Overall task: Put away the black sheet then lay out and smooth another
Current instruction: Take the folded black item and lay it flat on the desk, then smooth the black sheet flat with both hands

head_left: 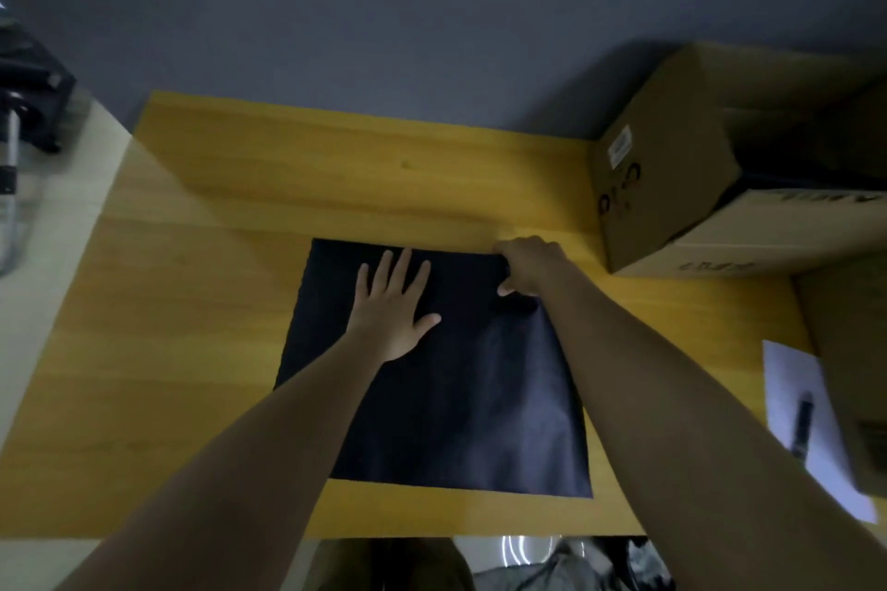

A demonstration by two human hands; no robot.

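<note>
A black sheet (461,408) lies flat in the middle of the yellow wooden table (201,302). My left hand (396,307) rests palm down on the sheet's far half, fingers spread. My right hand (528,266) is curled around the sheet's far right corner, pinching it between thumb and fingers; the cloth puckers a little just below that grip. Both forearms reach in from the near edge and cover part of the sheet.
Stacked cardboard boxes (672,168) stand at the far right of the table. A white paper (801,418) with a dark pen (802,427) lies at the right edge. A dark device (29,106) sits at the far left. A grey wall rises behind.
</note>
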